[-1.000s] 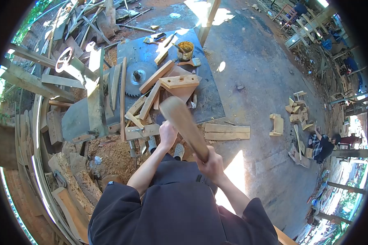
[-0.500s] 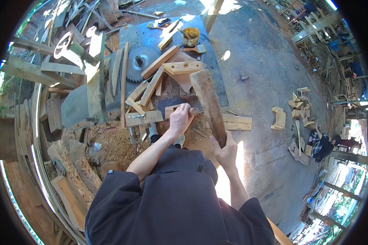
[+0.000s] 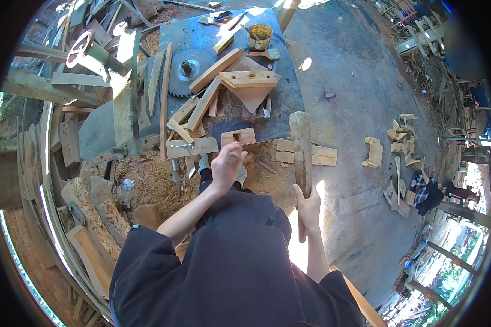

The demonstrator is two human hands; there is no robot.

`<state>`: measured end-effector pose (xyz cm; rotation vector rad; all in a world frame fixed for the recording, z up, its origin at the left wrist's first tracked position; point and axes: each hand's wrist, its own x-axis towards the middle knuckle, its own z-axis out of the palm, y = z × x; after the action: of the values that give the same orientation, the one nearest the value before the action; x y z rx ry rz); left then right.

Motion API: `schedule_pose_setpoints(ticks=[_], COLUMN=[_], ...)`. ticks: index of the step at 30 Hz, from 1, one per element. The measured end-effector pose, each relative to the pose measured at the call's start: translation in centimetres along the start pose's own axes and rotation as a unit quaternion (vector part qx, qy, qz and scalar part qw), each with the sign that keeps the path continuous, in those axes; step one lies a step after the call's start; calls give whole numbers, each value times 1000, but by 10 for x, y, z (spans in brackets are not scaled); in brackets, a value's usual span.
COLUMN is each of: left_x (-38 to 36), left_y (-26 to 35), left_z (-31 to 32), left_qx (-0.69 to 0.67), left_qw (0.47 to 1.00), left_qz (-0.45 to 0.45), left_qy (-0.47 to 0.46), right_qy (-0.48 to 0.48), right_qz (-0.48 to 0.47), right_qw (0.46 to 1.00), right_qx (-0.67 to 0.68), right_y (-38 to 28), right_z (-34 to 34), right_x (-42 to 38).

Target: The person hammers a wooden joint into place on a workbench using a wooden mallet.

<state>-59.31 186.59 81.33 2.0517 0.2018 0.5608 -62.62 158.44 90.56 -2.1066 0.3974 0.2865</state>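
My left hand (image 3: 227, 168) is closed round a short round handle, its end showing between the fingers, just in front of a small wooden block (image 3: 245, 136) with a dark hole in it. The block lies at the near edge of the blue-grey table (image 3: 281, 117). To the right, my right hand (image 3: 309, 210) grips a long wooden mallet (image 3: 300, 147), which stands nearly upright in the view. Any blade on the left tool is hidden by the hand. Beyond the block lies a wooden piece with several holes (image 3: 249, 79).
A round saw blade (image 3: 193, 76), loose wood strips and a pot (image 3: 259, 37) with a brush are on the table. Scrap wood (image 3: 93, 201) and sawdust lie left. Wooden pieces (image 3: 373, 152) lie on the floor at right, near another person (image 3: 428, 193).
My left hand has drawn back toward me from the block, uncovering its hole. The mallet has lowered and turned more upright in the view, with my right hand lower.
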Motion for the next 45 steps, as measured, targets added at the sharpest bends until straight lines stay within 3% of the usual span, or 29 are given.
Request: schedule_pose_setpoints(ticks=[1,3,8,13,16,23,28,31,35,37,38,40,41,42,44,45], left_x=[3,9,18,17,13,16,17,18,22,24,19,3,-3,2,11,10], left_y=[-5,-18,-30,-30,-35,-29,-28,-29,-29,-22,-38,-81,-68,-61,-52,-49], left_z=[-3,-6,-8,-9,-6,-8,-7,-5,-3,-3,1,17,25,22,18,17], left_qx=[0,-6,-17,-31,-14,-6,3,13,1,-2,-2,-4,-125,-125,-12,-12], left_qw=[1000,995,993,988,994,992,995,996,998,993,993,995,991,991,998,998], left_qz=[0,-95,-113,-151,-111,-122,-94,-85,-60,-94,-94,-14,-43,-41,54,56], left_qy=[-1,3,24,-12,-5,-14,-32,-37,-36,-69,-69,-98,-28,-29,-8,-6], right_qy=[-8,-10,-12,-10,-11,-60,-42,-82,-109,-54,-54,-10,-6,-4,-70,-142], right_qz=[34,25,14,-47,-37,8,-58,-37,-57,-176,-177,-379,-425,-424,-354,-226], right_qw=[999,1000,999,997,998,997,980,986,989,977,978,922,904,904,916,921], right_qx=[26,11,-26,-59,-47,-40,-188,-141,-84,-102,-102,-81,-49,-49,-173,-285], right_y=[-7,-5,-2,5,-9,2,16,8,-50,-69,-79,-91,-87,-83,-80,-85], right_z=[0,3,8,15,18,17,18,20,14,13,12,13,21,29,41,45], right_x=[-2,-1,-2,-4,-10,-9,0,3,-8,-16,-21,-30,-28,-26,-21,-12])
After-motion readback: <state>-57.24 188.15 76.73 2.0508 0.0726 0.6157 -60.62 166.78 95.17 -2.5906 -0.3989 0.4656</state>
